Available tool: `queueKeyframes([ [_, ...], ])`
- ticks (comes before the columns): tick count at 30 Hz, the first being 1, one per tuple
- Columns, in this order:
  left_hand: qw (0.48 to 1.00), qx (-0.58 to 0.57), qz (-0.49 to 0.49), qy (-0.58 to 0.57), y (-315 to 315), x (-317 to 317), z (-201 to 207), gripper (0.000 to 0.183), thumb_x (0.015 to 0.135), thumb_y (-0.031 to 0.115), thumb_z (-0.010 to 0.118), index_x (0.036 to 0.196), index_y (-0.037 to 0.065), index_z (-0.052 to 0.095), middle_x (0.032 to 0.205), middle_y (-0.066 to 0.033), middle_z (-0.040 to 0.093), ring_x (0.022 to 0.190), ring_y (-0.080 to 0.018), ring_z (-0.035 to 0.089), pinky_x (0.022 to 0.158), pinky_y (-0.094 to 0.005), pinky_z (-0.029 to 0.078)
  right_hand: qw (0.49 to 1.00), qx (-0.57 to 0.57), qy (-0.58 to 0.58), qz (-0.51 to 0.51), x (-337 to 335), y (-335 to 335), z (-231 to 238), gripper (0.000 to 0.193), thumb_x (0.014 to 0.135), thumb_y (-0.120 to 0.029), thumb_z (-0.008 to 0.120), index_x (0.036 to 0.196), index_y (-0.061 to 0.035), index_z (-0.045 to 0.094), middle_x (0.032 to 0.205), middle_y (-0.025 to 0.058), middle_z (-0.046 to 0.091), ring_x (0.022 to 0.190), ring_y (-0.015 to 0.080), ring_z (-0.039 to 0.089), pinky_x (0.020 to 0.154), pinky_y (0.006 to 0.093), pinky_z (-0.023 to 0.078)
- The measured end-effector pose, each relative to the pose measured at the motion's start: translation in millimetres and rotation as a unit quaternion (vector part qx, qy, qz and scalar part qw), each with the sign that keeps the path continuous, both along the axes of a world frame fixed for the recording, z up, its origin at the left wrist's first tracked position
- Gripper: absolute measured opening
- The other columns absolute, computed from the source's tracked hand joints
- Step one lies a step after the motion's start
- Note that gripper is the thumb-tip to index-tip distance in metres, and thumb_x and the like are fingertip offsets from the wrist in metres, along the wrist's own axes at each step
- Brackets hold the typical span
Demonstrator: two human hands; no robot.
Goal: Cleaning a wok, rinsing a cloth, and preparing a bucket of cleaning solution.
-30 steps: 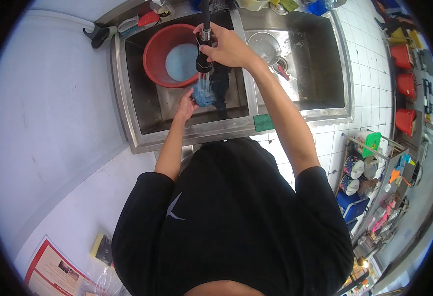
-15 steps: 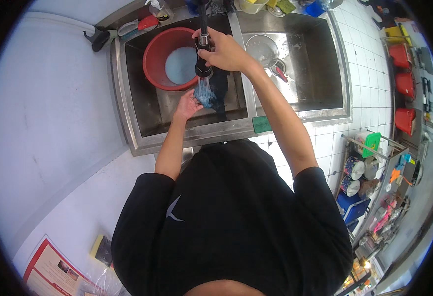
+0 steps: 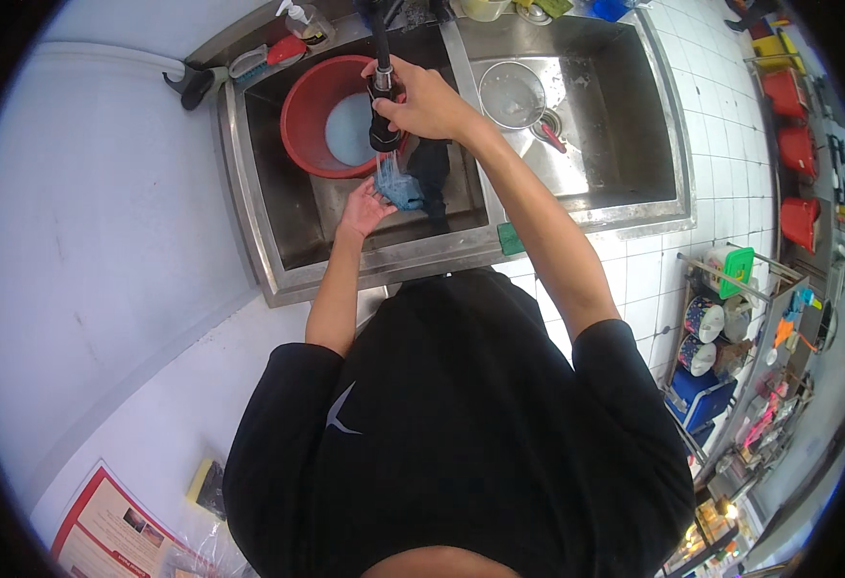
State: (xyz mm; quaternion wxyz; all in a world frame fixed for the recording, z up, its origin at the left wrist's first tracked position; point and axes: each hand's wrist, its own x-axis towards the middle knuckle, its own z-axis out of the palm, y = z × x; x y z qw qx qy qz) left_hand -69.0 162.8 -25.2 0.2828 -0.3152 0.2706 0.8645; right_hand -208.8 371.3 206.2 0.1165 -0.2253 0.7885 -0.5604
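Head view: the right hand [image 3: 424, 99] grips a black spray nozzle [image 3: 384, 125], whose water runs onto a crumpled blue cloth [image 3: 401, 192] held in the left hand's [image 3: 365, 206] curled fingers, inside the left sink basin [image 3: 299, 223] and just beside a red plastic tub [image 3: 299, 130]; a round mesh strainer [image 3: 512, 94] lies in the right basin [image 3: 605, 144]

Two sink basins [image 3: 624, 120]; one spray nozzle [image 3: 383, 137]; one round red tub [image 3: 303, 118]; one strainer [image 3: 512, 94].
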Motion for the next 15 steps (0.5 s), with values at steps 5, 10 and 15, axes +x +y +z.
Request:
queueKeyframes([
  [5, 0.998, -0.03, 0.043, -0.017, 2, 5, 8, 0.032, 0.098, 0.031, 0.044, 0.122, 0.011, 0.052, 0.123, -0.0089, 0.056, 0.118, -0.0283, 0.051, 0.102, -0.0564, 0.035, 1.0, -0.02, 0.003, -0.005, 2, -2, -2, 0.043, 0.083, -0.011, 0.062, 0.124, -0.0094, 0.05, 0.087, 0.0119, 0.064, 0.061, 0.0179, 0.067, 0.06, 0.0321, 0.053],
  [10, 0.998, -0.049, 0.046, 0.009, -4, 16, 29, 0.035, 0.096, 0.033, 0.048, 0.124, 0.01, 0.052, 0.124, -0.0062, 0.056, 0.12, -0.0249, 0.05, 0.104, -0.0462, 0.034, 0.999, -0.033, -0.013, 0.002, 2, 0, 0, 0.043, 0.082, -0.011, 0.062, 0.124, -0.0082, 0.051, 0.088, 0.012, 0.065, 0.063, 0.0182, 0.067, 0.06, 0.0322, 0.053],
  [15, 0.99, -0.08, 0.068, 0.09, 1, 8, 76, 0.034, 0.097, 0.027, 0.049, 0.125, 0.006, 0.05, 0.127, -0.0062, 0.054, 0.12, -0.0212, 0.049, 0.105, -0.0369, 0.036, 0.999, -0.04, 0.009, -0.003, -1, 6, -4, 0.043, 0.083, -0.012, 0.063, 0.124, -0.0074, 0.052, 0.09, 0.0122, 0.066, 0.063, 0.0171, 0.067, 0.061, 0.0311, 0.053],
])
